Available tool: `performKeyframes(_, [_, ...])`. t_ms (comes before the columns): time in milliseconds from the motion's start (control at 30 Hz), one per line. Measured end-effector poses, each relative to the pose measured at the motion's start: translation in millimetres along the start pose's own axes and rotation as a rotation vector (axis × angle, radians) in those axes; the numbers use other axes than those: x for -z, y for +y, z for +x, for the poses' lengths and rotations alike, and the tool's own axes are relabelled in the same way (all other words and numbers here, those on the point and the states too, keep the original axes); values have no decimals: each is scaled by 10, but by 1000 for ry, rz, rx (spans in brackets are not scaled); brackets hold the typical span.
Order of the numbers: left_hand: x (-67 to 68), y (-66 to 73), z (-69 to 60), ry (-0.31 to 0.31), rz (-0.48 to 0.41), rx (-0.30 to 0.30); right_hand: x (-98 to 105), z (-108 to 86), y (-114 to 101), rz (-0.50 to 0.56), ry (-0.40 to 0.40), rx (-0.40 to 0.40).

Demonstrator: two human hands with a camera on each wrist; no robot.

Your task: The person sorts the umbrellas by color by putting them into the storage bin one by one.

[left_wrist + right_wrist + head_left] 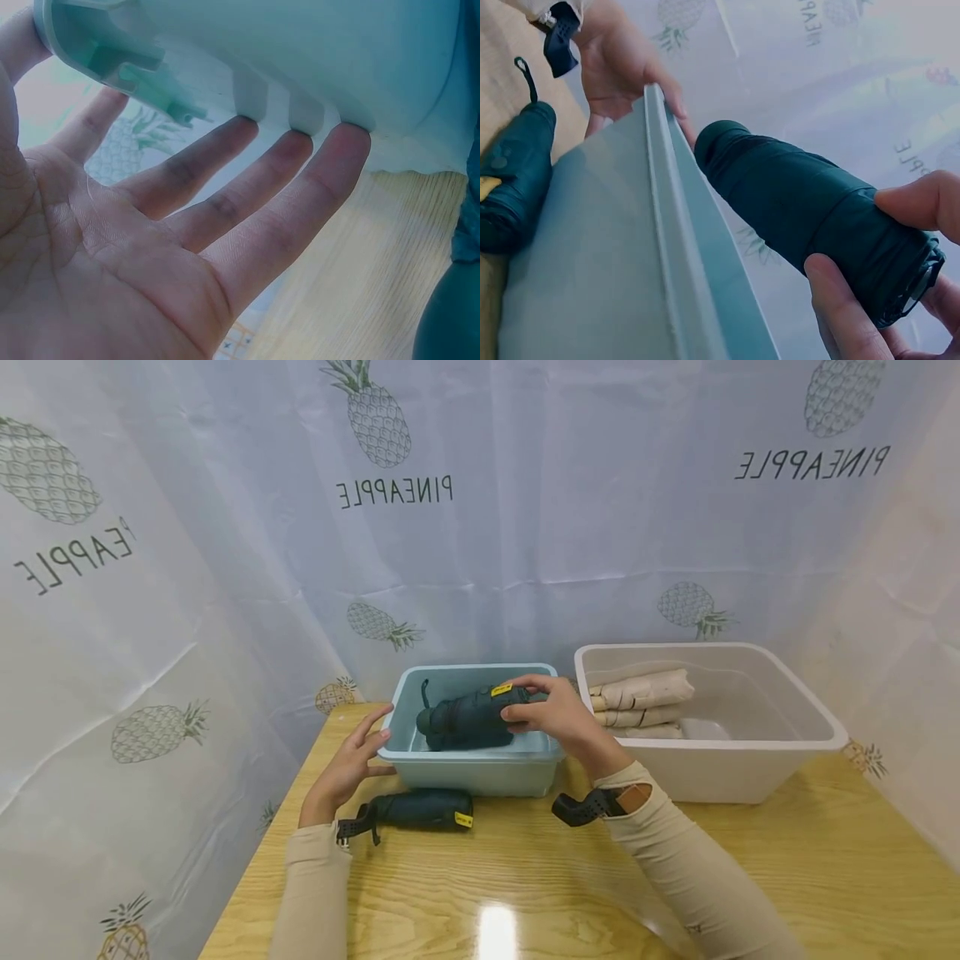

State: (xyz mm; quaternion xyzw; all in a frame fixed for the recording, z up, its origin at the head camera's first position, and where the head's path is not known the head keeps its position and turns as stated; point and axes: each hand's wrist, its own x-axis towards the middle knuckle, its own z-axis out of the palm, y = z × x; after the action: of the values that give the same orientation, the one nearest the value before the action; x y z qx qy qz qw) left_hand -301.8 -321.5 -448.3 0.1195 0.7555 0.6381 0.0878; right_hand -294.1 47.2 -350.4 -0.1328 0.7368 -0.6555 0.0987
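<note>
My right hand [553, 710] grips a folded dark green umbrella [468, 718] by its end, fingers and thumb around it. The umbrella, with its yellow tag, lies slantwise over the inside of a light blue bin [472, 772]. In the right wrist view, thumb and fingers hold the umbrella [795, 202] above the bin's rim [667, 225]. My left hand [351, 767] is at the bin's left side. Its fingers [277, 217] are straight, and their tips touch the outer wall. A second folded umbrella [423, 808] lies on the table before the bin, near my left wrist.
To the right stands a larger white bin [720, 768] with several cream-coloured rolled bundles [645, 691] inside at its left. Both bins are on a wooden table [562, 885]. A pineapple-print curtain [525, 527] hangs behind and at the sides.
</note>
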Motion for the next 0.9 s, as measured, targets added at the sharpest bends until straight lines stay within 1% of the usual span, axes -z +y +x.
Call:
performKeyframes(167, [-8,21,2,2,-5,1,-6,202,-73,43,37,-34])
performKeyframes(400, [-9,15,-4,-4,-4,-7,-15,453,-62,84,49,-50])
performKeyframes(900, [-5,-1,-10,-10,-7,-10,-13,766,78,153,90,-155])
